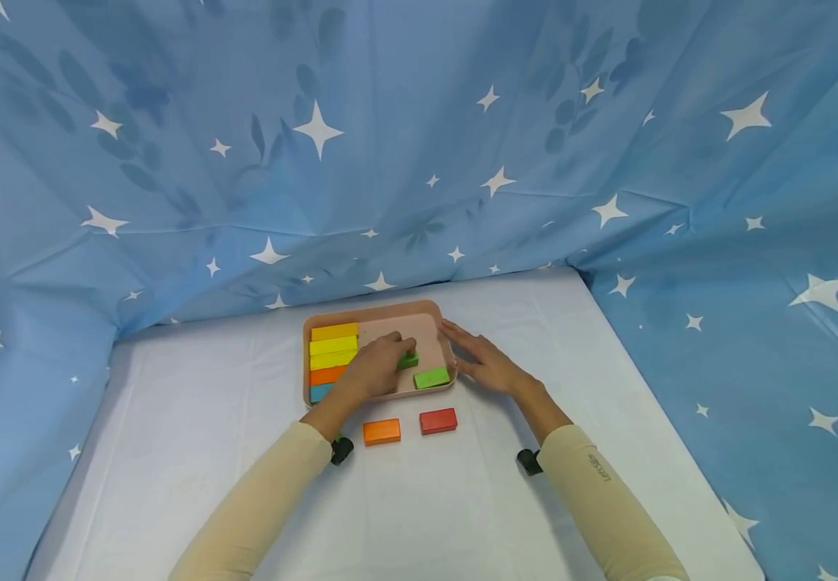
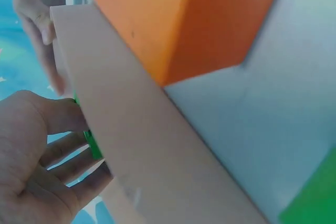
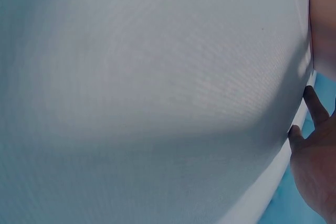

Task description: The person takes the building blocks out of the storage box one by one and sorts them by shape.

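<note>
My left hand (image 1: 377, 367) reaches over the front rim of a pink tray (image 1: 382, 311) and pinches a green block (image 1: 408, 361) between thumb and fingers. In the left wrist view, the tray's wall (image 2: 131, 119) hides most of that block. A lighter green block (image 1: 431, 378) lies just to its right, in the tray's front right corner. Beside the tray's right side is my right hand (image 1: 491, 365), fingers extended, with fingertips at the rim. Yellow blocks (image 1: 334, 345), an orange block (image 1: 327, 375) and a blue block (image 1: 320, 392) line the tray's left side, partly covered by my left hand.
On the white cloth-covered table (image 1: 448, 500), in front of the tray, lie a loose orange block (image 1: 382, 432) and a red block (image 1: 438, 420). Something green (image 2: 317, 195) shows at the lower right of the left wrist view. A blue star-patterned curtain (image 1: 389, 161) surrounds the table.
</note>
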Tool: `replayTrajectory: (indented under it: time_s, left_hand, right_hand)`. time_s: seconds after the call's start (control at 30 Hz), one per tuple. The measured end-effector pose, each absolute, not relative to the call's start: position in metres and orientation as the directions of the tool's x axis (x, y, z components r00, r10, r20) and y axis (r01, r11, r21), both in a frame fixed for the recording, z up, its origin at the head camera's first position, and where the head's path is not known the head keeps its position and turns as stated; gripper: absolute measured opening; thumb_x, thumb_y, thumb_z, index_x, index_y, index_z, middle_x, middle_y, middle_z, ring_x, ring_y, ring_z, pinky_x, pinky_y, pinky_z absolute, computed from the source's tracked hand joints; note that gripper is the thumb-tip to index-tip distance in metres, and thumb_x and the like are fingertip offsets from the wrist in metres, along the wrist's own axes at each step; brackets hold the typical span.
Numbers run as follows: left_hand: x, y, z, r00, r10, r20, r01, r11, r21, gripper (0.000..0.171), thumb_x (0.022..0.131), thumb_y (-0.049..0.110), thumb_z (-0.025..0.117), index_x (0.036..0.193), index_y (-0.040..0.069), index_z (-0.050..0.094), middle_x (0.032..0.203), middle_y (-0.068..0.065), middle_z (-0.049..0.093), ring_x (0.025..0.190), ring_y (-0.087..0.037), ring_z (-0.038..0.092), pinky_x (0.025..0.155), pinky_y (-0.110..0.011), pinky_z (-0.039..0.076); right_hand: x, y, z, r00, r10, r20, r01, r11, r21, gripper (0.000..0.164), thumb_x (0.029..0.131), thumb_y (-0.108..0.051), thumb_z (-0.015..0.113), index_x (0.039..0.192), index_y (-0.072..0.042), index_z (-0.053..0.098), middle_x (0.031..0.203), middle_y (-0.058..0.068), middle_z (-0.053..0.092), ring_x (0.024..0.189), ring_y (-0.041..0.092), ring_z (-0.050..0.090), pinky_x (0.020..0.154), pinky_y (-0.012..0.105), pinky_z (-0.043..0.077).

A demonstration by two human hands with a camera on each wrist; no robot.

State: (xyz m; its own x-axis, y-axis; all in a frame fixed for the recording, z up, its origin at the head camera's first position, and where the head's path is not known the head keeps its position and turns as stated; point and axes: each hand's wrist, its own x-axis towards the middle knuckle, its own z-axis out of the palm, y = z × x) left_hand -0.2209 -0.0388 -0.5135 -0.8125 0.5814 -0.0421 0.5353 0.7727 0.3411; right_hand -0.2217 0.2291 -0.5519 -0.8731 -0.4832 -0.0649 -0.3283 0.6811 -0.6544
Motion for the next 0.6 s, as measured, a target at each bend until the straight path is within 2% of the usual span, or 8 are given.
replayTrajectory:
  time_s: [0.3,0.43,0.6]
  left_hand:
    - [-0.203,-0.066,-0.483,-0.82,0.569,0.059,0.551,0.758,0.349,0.026,0.094,0.001,0.069,0.115,0.016,0.069,0.107,-0.004,0.065,0.088,-0.019,0.059,0.084,-0.036,0.059]
    - [-0.189,-0.084,-0.471,-0.806,0.584,0.097,0.577,0.74,0.346,0.026,0.093,0.001,0.072,0.114,0.016,0.071,0.109,-0.004,0.066,0.092,-0.02,0.063,0.085,-0.036,0.06]
    - [-0.156,-0.106,-0.469,-0.795,0.597,0.105,0.593,0.729,0.341,0.029,0.09,0.002,0.077,0.113,0.019,0.072,0.113,0.0,0.069,0.095,-0.017,0.067,0.084,-0.034,0.061]
  right_hand:
    - [-0.22,0.227,-0.55,-0.87,-0.487,-0.077,-0.327,0.687,-0.65,0.066,0.108,-0.031,0.054,0.167,-0.021,0.024,0.176,0.0,0.015,0.161,0.034,0.018,0.127,0.067,0.008]
    - [-0.223,0.228,-0.548,-0.868,-0.492,-0.068,-0.335,0.68,-0.653,0.066,0.108,-0.029,0.055,0.167,-0.022,0.026,0.176,0.0,0.016,0.161,0.033,0.018,0.127,0.067,0.008]
    - [-0.223,0.228,-0.552,-0.864,-0.499,-0.069,-0.337,0.675,-0.656,0.066,0.108,-0.029,0.054,0.167,-0.022,0.025,0.176,-0.001,0.015,0.161,0.032,0.018,0.127,0.067,0.009]
